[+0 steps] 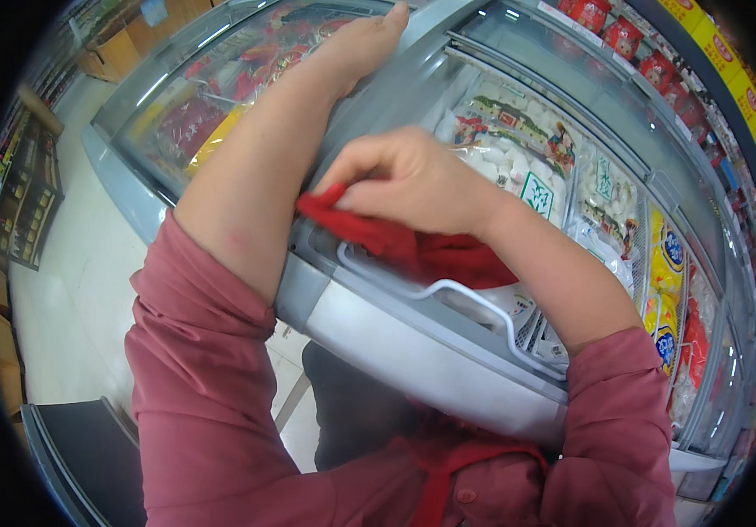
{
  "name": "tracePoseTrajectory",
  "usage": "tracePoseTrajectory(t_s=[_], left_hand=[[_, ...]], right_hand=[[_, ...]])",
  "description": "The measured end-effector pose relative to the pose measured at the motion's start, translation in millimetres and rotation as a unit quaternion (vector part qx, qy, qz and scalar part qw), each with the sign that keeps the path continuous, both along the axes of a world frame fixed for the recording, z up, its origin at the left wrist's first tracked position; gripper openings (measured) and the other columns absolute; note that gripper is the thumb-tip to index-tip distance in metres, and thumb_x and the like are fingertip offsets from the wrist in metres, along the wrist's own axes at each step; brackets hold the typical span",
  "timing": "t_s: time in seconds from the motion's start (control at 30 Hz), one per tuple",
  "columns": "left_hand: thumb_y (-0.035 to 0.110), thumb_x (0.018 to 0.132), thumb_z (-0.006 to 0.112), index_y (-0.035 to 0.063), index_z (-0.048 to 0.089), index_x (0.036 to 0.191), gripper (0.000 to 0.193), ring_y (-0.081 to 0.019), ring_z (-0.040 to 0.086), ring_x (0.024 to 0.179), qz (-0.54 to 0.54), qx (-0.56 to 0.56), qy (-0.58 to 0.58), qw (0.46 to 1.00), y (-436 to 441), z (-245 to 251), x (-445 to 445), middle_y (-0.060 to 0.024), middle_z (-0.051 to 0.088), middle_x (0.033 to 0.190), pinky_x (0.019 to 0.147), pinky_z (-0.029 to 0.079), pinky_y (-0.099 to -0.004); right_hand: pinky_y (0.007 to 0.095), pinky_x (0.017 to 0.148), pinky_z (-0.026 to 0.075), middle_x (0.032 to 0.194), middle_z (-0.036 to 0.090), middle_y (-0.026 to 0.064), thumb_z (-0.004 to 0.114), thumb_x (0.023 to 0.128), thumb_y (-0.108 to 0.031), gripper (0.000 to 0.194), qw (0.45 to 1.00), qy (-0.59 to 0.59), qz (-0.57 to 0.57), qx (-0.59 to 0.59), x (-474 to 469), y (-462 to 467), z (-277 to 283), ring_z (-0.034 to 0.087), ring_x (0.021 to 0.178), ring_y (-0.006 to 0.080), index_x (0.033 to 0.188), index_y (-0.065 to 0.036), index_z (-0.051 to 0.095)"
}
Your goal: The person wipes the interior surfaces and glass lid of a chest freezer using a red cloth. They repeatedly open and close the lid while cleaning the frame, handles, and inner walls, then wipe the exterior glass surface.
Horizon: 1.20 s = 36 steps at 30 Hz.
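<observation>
My right hand (411,181) pinches one end of a red cloth (411,247) between thumb and fingers, in front of my left forearm. The cloth droops over the near inner edge of a chest freezer (404,356), beside a white wire guard (476,300). My left hand (374,36) reaches to the grey frame between two glass-topped freezer sections; its fingers are largely hidden, so its grip is unclear. Under and behind my right hand lie plastic bags of white frozen dumplings (509,158).
Colourful packs (190,125) fill the left freezer section. Yellow bags (664,257) stand at the right, behind wire dividers. Red jars (621,36) line a shelf behind sliding glass. A black-topped object (81,441) is at lower left, beside pale floor (81,277).
</observation>
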<state>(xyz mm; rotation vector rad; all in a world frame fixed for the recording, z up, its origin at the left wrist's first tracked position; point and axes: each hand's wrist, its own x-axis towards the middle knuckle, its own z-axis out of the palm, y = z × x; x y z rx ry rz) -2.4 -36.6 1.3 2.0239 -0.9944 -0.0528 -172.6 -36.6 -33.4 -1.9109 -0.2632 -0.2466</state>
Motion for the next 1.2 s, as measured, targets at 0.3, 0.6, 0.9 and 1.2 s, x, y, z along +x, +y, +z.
tracePoseTrajectory(t_s=[0.3,0.6,0.9,1.2], left_hand=[[0.063,0.099,0.036,0.0075,0.059,0.134,0.070,-0.0291,0.057,0.119,-0.085,-0.001,0.092,0.992,3.8,-0.8,-0.6,-0.0176,0.062,0.127,0.103,0.041,-0.0394],[0.059,0.100,0.037,0.0021,0.059,0.132,0.069,-0.0255,0.057,0.115,-0.129,-0.044,0.139,0.981,-4.0,-12.9,9.3,-0.0165,0.062,0.127,0.099,0.043,-0.0375],[0.057,0.101,0.035,-0.0006,0.058,0.131,0.068,-0.0294,0.054,0.120,-0.149,-0.043,0.146,0.977,-9.4,-15.8,14.8,-0.0193,0.058,0.131,0.101,0.042,-0.0394],[0.058,0.101,0.035,0.0015,0.060,0.129,0.067,-0.0243,0.055,0.117,-0.130,-0.035,0.081,0.988,-15.4,-20.8,19.1,-0.0153,0.061,0.127,0.099,0.043,-0.0386]], right_hand=[[0.0234,0.053,0.050,0.087,0.067,0.0070,0.056,0.087,-0.008,0.024,0.891,0.149,0.067,0.423,-16.9,-27.4,5.4,0.059,0.060,0.0106,0.107,0.003,0.063],[0.0243,0.074,0.051,0.104,0.067,0.0066,0.055,0.090,-0.004,0.028,0.942,0.063,-0.244,0.221,-7.2,-69.3,-12.4,0.063,0.086,0.0122,0.117,-0.003,0.060],[0.0375,0.074,0.053,0.098,0.070,0.0132,0.057,0.087,-0.009,0.022,0.860,-0.042,-0.448,-0.241,14.1,-98.5,-17.6,0.068,0.083,0.0266,0.105,-0.009,0.070],[0.0452,0.075,0.053,0.094,0.067,0.0135,0.057,0.086,-0.017,0.021,0.754,-0.017,-0.372,-0.541,5.4,-67.4,11.1,0.066,0.087,0.0339,0.100,-0.016,0.073]])
